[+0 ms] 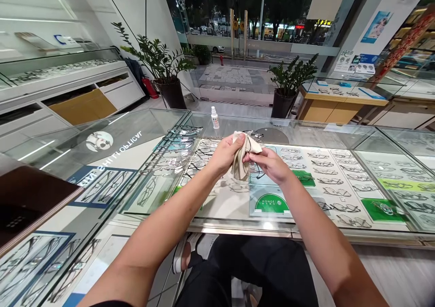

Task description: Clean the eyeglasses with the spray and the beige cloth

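Head | left grip: clamped on beige cloth | right grip: pinching dark-framed glasses

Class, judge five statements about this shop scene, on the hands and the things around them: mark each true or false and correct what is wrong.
1. The left hand grips a crumpled beige fabric cloth. True.
2. The right hand holds a red pen. False: it holds thin, dark-framed glasses.
3. A small white plastic bottle stands upright on the clear glass counter. True.
4. The red cylindrical fire extinguisher stands on the counter. False: it is beyond the counter, beside a leafy green plant in a dark pot.
5. Many glasses are displayed inside the counter. True.
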A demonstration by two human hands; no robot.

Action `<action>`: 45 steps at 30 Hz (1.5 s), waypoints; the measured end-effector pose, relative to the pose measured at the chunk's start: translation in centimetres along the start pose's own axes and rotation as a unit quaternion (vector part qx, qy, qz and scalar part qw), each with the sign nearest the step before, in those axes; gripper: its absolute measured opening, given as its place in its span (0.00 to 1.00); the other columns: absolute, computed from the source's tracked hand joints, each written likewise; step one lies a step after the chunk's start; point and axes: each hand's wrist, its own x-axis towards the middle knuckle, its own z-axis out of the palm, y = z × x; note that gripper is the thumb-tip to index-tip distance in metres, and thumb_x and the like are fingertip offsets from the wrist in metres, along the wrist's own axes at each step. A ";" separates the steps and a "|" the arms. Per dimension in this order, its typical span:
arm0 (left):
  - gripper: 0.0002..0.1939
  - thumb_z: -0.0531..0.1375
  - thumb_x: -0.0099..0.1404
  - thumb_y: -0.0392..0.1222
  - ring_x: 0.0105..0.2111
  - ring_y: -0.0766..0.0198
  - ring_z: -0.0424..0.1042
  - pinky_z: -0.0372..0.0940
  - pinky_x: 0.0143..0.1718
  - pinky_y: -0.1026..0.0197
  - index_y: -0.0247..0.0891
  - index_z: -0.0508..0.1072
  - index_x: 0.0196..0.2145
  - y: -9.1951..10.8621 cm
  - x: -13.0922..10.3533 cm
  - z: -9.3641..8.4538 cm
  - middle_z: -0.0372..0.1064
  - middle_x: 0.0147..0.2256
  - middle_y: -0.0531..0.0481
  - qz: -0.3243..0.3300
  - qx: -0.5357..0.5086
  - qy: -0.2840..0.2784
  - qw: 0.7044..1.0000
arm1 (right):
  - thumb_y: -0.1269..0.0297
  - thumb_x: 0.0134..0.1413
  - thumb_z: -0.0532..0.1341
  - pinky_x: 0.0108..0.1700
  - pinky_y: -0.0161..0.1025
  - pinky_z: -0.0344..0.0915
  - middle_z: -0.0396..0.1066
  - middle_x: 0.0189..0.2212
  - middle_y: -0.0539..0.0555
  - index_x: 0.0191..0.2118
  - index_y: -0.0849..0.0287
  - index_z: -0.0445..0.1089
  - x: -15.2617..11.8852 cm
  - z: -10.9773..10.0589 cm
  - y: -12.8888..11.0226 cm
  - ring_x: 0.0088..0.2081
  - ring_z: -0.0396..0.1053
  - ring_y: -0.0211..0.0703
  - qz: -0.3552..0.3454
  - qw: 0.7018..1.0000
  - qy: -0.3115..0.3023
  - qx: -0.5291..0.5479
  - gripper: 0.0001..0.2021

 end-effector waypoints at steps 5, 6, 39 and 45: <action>0.25 0.73 0.60 0.59 0.22 0.68 0.70 0.64 0.26 0.67 0.35 0.72 0.38 0.3 -0.1 -0.2 0.73 0.24 0.51 -0.008 -0.035 -0.015 0.999 | 0.52 0.47 0.75 0.51 0.44 0.64 0.80 0.34 0.54 0.33 0.57 0.82 0.0 -0.3 -0.2 0.40 0.72 0.45 -0.015 1.000 0.015 0.018 0.14; 0.25 0.74 0.60 0.57 0.22 0.69 0.70 0.65 0.27 0.67 0.35 0.72 0.40 0.3 -0.1 -0.1 0.74 0.25 0.51 -0.005 -0.034 -0.021 0.999 | 0.52 0.47 0.75 0.50 0.43 0.64 0.80 0.34 0.54 0.32 0.57 0.82 -0.1 -0.4 -0.1 0.40 0.72 0.45 -0.016 1.000 0.016 0.019 0.13; 0.25 0.77 0.56 0.51 0.26 0.68 0.73 0.67 0.31 0.67 0.35 0.75 0.43 0.9 -0.4 0.1 0.75 0.29 0.51 -0.005 -0.026 -0.040 0.999 | 0.53 0.46 0.75 0.50 0.43 0.66 0.79 0.34 0.53 0.32 0.56 0.81 -0.2 -0.4 -0.5 0.39 0.72 0.44 0.003 0.998 0.033 0.054 0.12; 0.25 0.71 0.62 0.61 0.19 0.70 0.66 0.62 0.22 0.68 0.35 0.73 0.36 0.0 -0.3 0.3 0.71 0.21 0.53 0.012 -0.007 0.006 1.000 | 0.51 0.46 0.76 0.54 0.45 0.66 0.80 0.35 0.53 0.32 0.56 0.81 -0.1 0.1 0.0 0.42 0.73 0.47 -0.005 1.000 0.015 0.016 0.14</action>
